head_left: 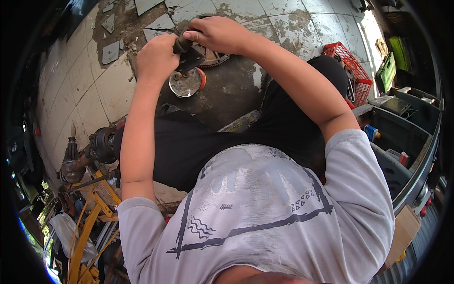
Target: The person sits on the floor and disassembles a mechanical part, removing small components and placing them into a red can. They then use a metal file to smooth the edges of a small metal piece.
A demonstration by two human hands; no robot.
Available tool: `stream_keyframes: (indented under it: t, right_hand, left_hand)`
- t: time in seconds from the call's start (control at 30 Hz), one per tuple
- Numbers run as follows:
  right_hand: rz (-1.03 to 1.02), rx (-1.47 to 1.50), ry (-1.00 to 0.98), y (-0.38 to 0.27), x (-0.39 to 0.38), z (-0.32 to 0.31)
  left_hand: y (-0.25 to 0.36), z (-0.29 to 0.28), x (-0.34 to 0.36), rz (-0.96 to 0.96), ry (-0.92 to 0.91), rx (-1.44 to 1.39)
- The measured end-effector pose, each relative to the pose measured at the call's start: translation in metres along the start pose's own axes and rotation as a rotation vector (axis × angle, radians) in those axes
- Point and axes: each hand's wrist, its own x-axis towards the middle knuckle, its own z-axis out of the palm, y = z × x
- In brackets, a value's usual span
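Both arms reach forward over the floor. My left hand (157, 56) is closed in a fist against the left side of a dark, greasy metal part (182, 46). My right hand (215, 35) curls over the same part from the right, thumb pointing left across its top. Most of the part is hidden by my fingers, so its exact kind does not show. Just below it stands a round tin (185, 84) with a red side and a dirty, pale inside. Behind my hands a metal ring gear (215, 59) with a toothed rim lies on the floor.
A red plastic basket (354, 78) stands at the right beside my knee. A grey compartmented tool tray (402, 128) lies further right. At the left sit a greasy axle-like assembly (78, 165) and a yellow metal frame (87, 236). Broken tile pieces (111, 52) litter the tiled floor ahead.
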Motion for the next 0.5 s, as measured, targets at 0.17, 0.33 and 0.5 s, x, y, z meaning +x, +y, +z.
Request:
stream_keyframes:
  t: [0.17,0.33,0.5]
  right_hand:
    - [-0.474,-0.103,0.266,0.016,0.001,0.009]
    - [-0.441,-0.122,0.355,0.009,-0.002,0.014]
    - [0.023,0.012,0.199,-0.016,-0.003,0.023]
  left_hand:
    - [0.000,-0.009,0.002,-0.002,-0.044,-0.123]
    - [0.006,-0.008,-0.003,0.048,0.023,-0.163]
    - [-0.002,0.002,-0.002,0.014,0.029,-0.112]
